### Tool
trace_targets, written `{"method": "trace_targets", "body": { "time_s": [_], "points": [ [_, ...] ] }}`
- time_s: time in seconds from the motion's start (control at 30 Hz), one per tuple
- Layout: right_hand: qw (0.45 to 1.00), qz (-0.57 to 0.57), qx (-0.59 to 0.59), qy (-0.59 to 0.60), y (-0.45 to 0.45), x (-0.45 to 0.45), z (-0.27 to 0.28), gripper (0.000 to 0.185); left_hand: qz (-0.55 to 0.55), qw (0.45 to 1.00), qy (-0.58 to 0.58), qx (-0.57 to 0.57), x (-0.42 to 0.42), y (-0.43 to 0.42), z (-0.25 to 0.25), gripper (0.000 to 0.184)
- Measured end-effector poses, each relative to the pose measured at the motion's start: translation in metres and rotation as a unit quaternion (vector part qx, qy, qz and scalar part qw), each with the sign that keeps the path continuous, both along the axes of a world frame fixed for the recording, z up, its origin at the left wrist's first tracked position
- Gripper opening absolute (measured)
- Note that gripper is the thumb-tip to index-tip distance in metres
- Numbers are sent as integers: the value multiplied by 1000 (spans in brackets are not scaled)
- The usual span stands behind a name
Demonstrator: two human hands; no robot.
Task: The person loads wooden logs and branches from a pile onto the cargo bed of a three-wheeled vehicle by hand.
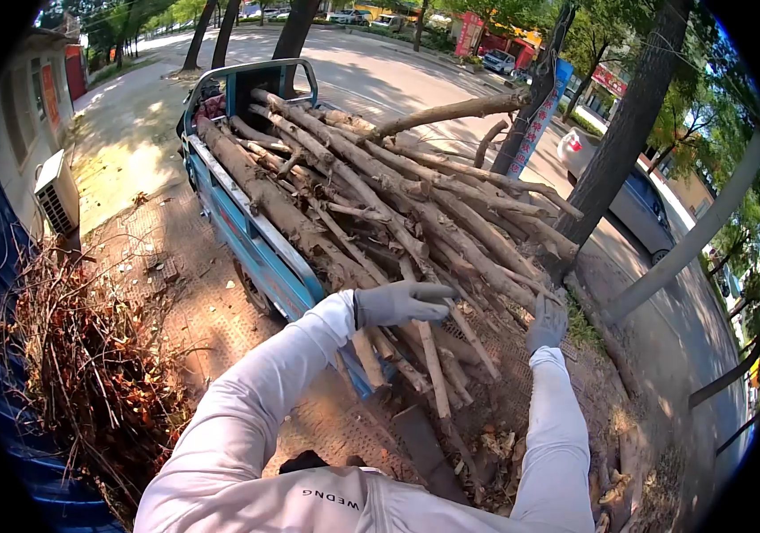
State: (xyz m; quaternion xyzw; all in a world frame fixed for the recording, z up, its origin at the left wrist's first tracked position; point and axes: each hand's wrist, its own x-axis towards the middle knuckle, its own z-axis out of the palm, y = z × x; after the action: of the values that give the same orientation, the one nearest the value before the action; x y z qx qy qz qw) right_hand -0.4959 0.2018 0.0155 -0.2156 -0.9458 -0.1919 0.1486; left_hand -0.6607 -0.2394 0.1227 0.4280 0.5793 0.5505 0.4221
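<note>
A blue cargo vehicle (251, 233) carries a large pile of cut branches and logs (380, 191), whose ends stick out over its near end. My left hand (405, 303), in a grey glove, is over the near ends of the branches, its fingers stretched out and nothing gripped. On the right, my right hand (548, 322), also gloved in grey, touches the end of a branch at the right edge of the pile, its fingers bent round it.
A heap of thin dry twigs (95, 373) lies at the left, below an outdoor air-conditioning unit (57, 191). Tree trunks (633, 133) and a parked car (642, 209) are on the right. Wood pieces (633, 462) lie on the ground at the lower right.
</note>
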Motion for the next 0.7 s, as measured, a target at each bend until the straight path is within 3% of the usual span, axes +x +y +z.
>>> {"method": "trace_targets", "body": {
  "time_s": [0.03,0.07,0.13,0.2,0.3,0.37,0.47,0.6,0.7],
  "points": [
    [998,4,-10,65,-33,7,-2,72,5,1000,-2,-18,7,-25,-43,81],
    [992,6,-21,128,-68,21,1,71,15,994,-93,-58,22,-63,-65,78],
    [991,46,-60,114,-113,57,3,71,142,983,-81,-79,51,-138,-136,80],
    [986,94,-91,100,-141,83,4,71,308,928,-43,-204,90,-230,-207,84],
    [975,113,-188,46,-171,105,5,73,400,849,-73,-337,158,-370,-279,82],
    [951,180,-221,117,-186,90,24,68,423,823,-86,-369,182,-424,-274,80],
    [935,152,-276,163,-238,37,101,74,372,831,-74,-408,165,-453,-253,80],
    [924,158,-251,240,-282,-44,185,90,395,851,93,-332,118,-419,-227,77],
    [918,203,-164,299,-283,-127,243,89,398,883,85,-235,100,-384,-197,75]
  ]
}}
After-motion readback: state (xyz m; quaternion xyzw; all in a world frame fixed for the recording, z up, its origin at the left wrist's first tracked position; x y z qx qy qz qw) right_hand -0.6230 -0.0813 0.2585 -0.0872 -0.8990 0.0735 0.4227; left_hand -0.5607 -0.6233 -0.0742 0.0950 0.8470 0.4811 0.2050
